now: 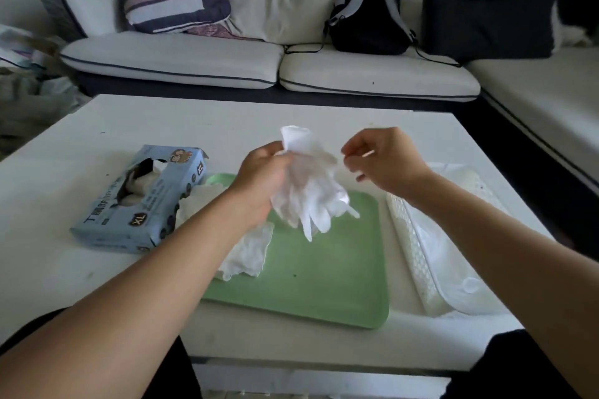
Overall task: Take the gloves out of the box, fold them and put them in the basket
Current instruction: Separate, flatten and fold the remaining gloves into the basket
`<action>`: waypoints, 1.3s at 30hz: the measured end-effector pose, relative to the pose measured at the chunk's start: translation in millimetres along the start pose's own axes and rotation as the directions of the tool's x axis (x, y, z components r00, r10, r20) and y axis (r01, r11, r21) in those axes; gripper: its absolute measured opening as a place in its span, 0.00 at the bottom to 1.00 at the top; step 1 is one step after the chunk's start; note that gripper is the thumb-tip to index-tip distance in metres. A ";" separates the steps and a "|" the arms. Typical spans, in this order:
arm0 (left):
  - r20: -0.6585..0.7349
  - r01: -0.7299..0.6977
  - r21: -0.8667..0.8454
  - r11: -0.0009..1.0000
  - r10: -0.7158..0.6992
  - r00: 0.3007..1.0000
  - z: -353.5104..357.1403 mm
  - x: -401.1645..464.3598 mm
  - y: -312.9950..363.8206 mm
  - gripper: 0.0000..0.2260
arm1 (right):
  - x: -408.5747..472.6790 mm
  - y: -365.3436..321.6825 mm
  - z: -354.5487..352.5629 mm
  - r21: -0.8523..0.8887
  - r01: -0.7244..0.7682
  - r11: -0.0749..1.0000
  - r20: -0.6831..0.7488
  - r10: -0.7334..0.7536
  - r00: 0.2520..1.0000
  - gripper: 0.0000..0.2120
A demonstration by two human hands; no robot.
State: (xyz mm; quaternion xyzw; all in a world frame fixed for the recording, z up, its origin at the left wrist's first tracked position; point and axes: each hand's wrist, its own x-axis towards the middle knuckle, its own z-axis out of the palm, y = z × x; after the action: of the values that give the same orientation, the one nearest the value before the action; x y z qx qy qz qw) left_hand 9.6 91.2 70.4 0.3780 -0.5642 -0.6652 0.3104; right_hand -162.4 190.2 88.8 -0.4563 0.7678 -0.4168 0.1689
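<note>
Left hand (262,176) gripping thin crinkled gloves (311,194); right hand (381,160) seemingly apart

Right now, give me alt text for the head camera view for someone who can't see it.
A person's left hand holds a bunch of white gloves above a green tray, while the right hand hovers beside them with fingers loosely curled. A blue glove box lies to the left on the white table, a white basket to the right.
</note>
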 end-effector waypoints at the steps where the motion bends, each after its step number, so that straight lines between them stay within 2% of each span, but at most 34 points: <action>1: -0.039 0.009 0.018 1.000 -0.008 0.999 -4.9 3.3 0.1 0.10 | 1.0 12.2 9.4 -0.089 -0.050 0.995 0.082 0.057 0.995 0.08; 2: -0.087 0.016 0.021 1.000 -0.014 0.996 -10.2 7.0 2.0 0.09 | 0.2 23.9 22.5 -0.172 -0.093 0.981 0.175 0.123 0.977 0.13; 4: -0.197 0.021 -0.004 1.000 -0.022 0.980 -23.3 15.9 8.1 0.07 | -2.8 40.8 51.6 -0.331 -0.060 0.942 0.289 0.161 0.944 0.28; 6: -0.301 0.017 -0.039 0.999 -0.028 0.953 -40.2 24.8 17.6 0.06 | -1.3 49.0 80.9 -0.421 -0.006 0.907 0.299 0.145 0.943 0.37; 7: -0.337 0.020 -0.064 0.998 -0.040 0.941 -47.4 27.7 21.8 0.06 | 0.3 52.1 92.2 -0.446 -0.016 0.895 0.274 0.153 0.950 0.38; 9: -0.396 0.021 -0.099 0.995 -0.059 0.916 -63.6 29.9 28.4 0.10 | 8.9 56.1 113.9 -0.438 -0.070 0.896 0.200 0.173 0.965 0.29; 11: -0.421 0.020 -0.143 0.990 -0.079 0.903 -72.7 28.5 31.4 0.12 | 13.8 53.2 125.2 -0.279 -0.144 0.949 0.105 0.179 0.978 0.10; 12: -0.427 0.000 -0.186 0.983 -0.080 0.901 -77.9 30.0 32.6 0.12 | 14.9 46.2 129.5 -0.174 -0.174 0.969 0.051 0.185 0.981 0.08; 13: -0.430 -0.021 -0.233 0.972 -0.083 0.899 -84.3 31.2 33.4 0.12 | 15.4 39.3 135.9 -0.054 -0.197 0.979 0.008 0.198 0.980 0.10; 14: -0.424 -0.042 -0.275 0.961 -0.082 0.902 -84.6 31.4 36.5 0.12 | 14.5 32.6 136.9 0.070 -0.205 0.976 0.019 0.204 0.979 0.11; 15: -0.416 -0.058 -0.304 0.951 -0.077 0.906 -86.7 31.8 38.9 0.12 | 11.8 24.3 139.8 0.209 -0.220 0.953 0.111 0.200 0.973 0.09; 16: -0.405 -0.075 -0.332 0.940 -0.070 0.911 -88.6 32.2 41.0 0.14 | 7.0 14.0 141.3 0.279 -0.255 0.926 0.292 0.171 0.941 0.03; 17: -0.380 -0.078 -0.344 0.936 -0.063 0.923 -88.6 31.8 42.2 0.14 | 1.8 6.2 142.0 0.263 -0.279 0.923 0.490 0.121 0.863 0.06; 18: -0.344 -0.066 -0.349 0.935 -0.063 0.937 -87.3 30.7 42.4 0.15 | -2.2 0.9 140.6 0.133 -0.218 0.967 0.633 0.087 0.770 0.15; 19: -0.282 -0.035 -0.341 0.939 -0.067 0.957 -85.2 29.4 41.1 0.16 | -3.8 -4.0 137.9 -0.016 -0.066 0.998 0.708 0.058 0.704 0.22; 21: -0.137 0.032 -0.308 0.951 -0.077 0.988 -78.1 22.7 38.0 0.17 | -0.2 -16.7 124.0 -0.175 0.240 0.955 0.688 -0.056 0.723 0.23; 22: -0.075 0.052 -0.281 0.958 -0.076 0.994 -74.1 18.7 37.0 0.17 | 1.7 -25.7 111.3 -0.169 0.266 0.949 0.671 -0.087 0.736 0.18; 24: 0.033 0.057 -0.225 0.973 -0.050 0.998 -66.7 9.9 36.2 0.14 | 9.7 -35.3 81.0 -0.102 0.182 0.978 0.649 -0.074 0.758 0.11; 25: 0.082 0.051 -0.222 0.974 -0.034 0.996 -63.0 4.7 36.0 0.13 | 11.6 -36.8 62.5 -0.100 0.147 0.984 0.646 -0.048 0.762 0.11; 27: 0.184 0.070 -0.223 0.972 -0.028 0.982 -56.6 -3.9 34.0 0.13 | 12.9 -28.5 29.2 -0.093 0.071 0.993 0.646 0.006 0.764 0.17; 29: 0.299 0.106 -0.170 0.980 -0.051 0.953 -48.6 -9.8 30.1 0.14 | 5.1 -15.3 3.1 0.121 -0.050 0.991 0.672 -0.045 0.740 0.26; 31: 0.388 0.134 -0.100 0.986 -0.085 0.918 -37.0 -13.4 25.3 0.16 | -4.8 -1.5 -15.8 0.394 -0.237 0.888 0.693 -0.118 0.711 0.35; 33: 0.451 0.159 -0.055 0.986 -0.117 0.885 -23.7 -17.4 21.5 0.18 | -12.5 4.5 -24.9 0.464 -0.296 0.835 0.677 -0.119 0.726 0.39; 34: 0.480 0.169 -0.037 0.985 -0.131 0.867 -16.5 -18.8 19.8 0.20 | -14.9 4.4 -27.0 0.462 -0.279 0.842 0.645 -0.103 0.757 0.38; 36: 0.519 0.174 -0.004 0.985 -0.147 0.842 -6.6 -20.8 14.6 0.23 | -18.7 -1.8 -26.3 0.451 -0.267 0.852 0.544 -0.025 0.839 0.29; 39: 0.481 0.113 0.025 0.993 -0.111 0.870 4.2 -19.2 7.8 0.18 | -21.4 -2.5 -30.6 0.481 -0.301 0.824 0.420 0.085 0.903 0.16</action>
State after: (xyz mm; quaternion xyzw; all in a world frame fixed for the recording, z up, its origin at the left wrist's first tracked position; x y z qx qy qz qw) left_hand 16.0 108.2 81.4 0.2320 -0.5996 -0.7561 0.1222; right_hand -169.3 222.5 106.3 -0.3812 0.6160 -0.4976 0.4770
